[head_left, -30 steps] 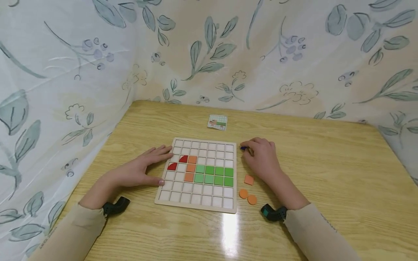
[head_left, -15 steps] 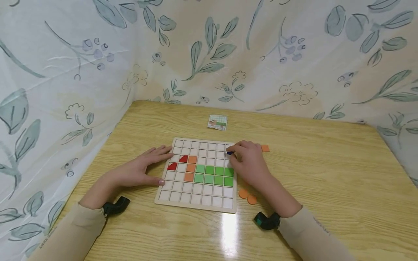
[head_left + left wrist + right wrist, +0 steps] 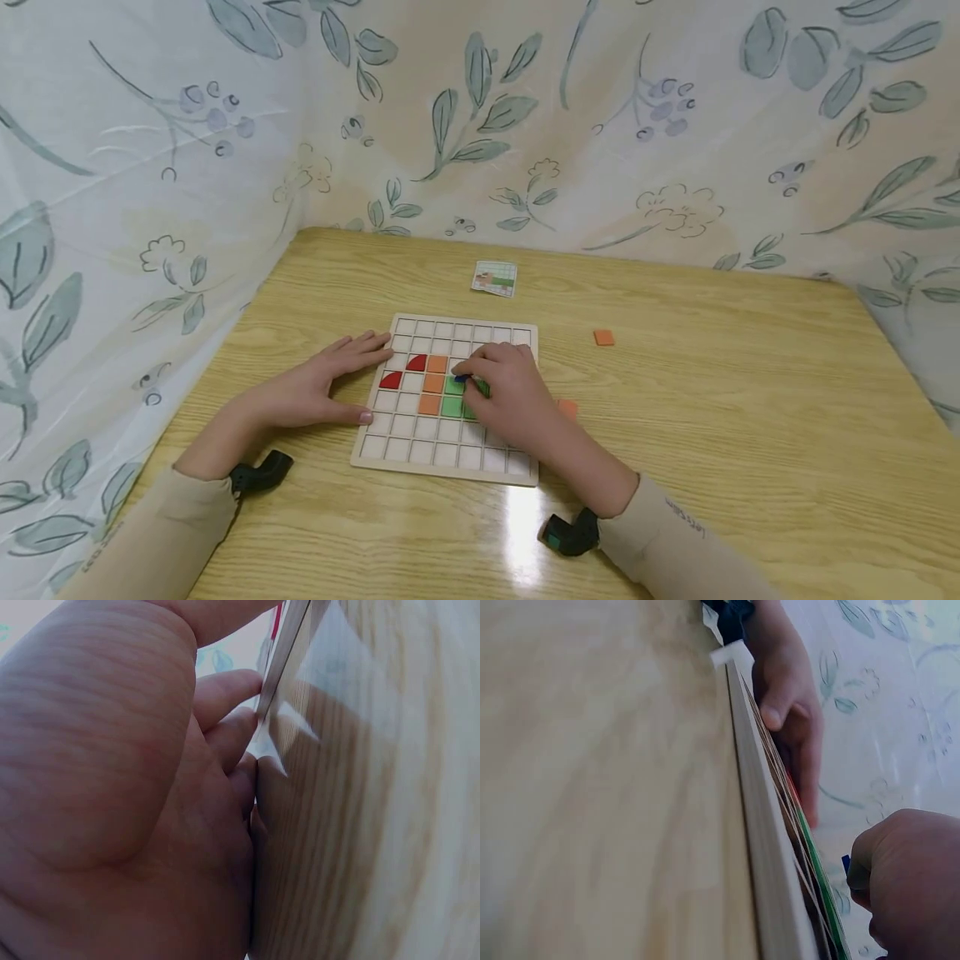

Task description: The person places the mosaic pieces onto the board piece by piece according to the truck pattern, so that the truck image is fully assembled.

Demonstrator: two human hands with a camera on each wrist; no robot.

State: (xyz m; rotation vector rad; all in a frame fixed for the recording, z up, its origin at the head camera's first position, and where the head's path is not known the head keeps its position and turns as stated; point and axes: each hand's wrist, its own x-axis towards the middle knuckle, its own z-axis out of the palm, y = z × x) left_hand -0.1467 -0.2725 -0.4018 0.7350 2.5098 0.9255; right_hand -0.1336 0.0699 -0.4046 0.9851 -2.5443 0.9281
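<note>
A wooden grid board [image 3: 442, 475] lies on the table. My left hand [image 3: 318, 392] rests at its left edge, fingers spread, with the fingertips and thumb touching the rim. Over the middle of the board, my right hand [image 3: 508, 390] pinches a small dark blue tile [image 3: 462, 378] between thumb and fingers. Its exact shape is hidden; only a corner of the blue tile [image 3: 846, 864] shows in the right wrist view. In the cells sit red quarter-round tiles [image 3: 416, 363], a column of orange square tiles [image 3: 432, 383] and green square tiles [image 3: 452, 407], some covered by the right hand.
A small printed picture card [image 3: 494, 278] lies behind the board. To the right is a loose orange square tile [image 3: 603, 337]; another orange tile [image 3: 567, 409] shows partly behind the right forearm. A patterned cloth [image 3: 480, 125] hangs behind the table [image 3: 712, 400].
My right hand has carried the blue tile leftward from beside the board to over its middle. The forearm now covers the loose orange discs. The left hand stays in place.
</note>
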